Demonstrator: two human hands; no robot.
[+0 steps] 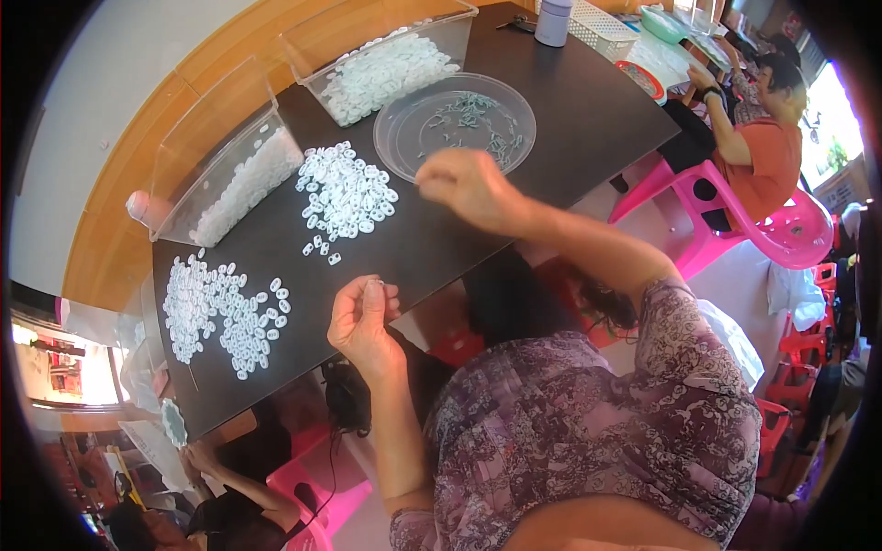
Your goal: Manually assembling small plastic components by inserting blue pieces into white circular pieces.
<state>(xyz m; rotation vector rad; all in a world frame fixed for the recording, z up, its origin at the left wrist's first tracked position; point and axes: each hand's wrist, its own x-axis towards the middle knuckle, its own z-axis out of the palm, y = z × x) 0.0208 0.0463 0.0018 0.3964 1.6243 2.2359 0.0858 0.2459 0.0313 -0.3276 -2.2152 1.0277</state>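
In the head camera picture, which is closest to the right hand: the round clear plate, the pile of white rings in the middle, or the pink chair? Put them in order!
From the right hand:
1. Round clear plate, just beyond the hand on the dark table.
2. Middle pile of white rings, to the hand's left on the table.
3. Pink chair, far off to the right, beside the table.

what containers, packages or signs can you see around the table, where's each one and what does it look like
Clear plastic bin: far edge of the dark table, rectangular, full of small white rings.
Second clear plastic bin: far left corner, tilted, also holding white rings.
Clear round lid: beyond the right hand, shallow, a few greenish bits inside.
White basket: far right end, rectangular, latticed.
Pale cylindrical container: beside the basket.
No readable signs or screens.
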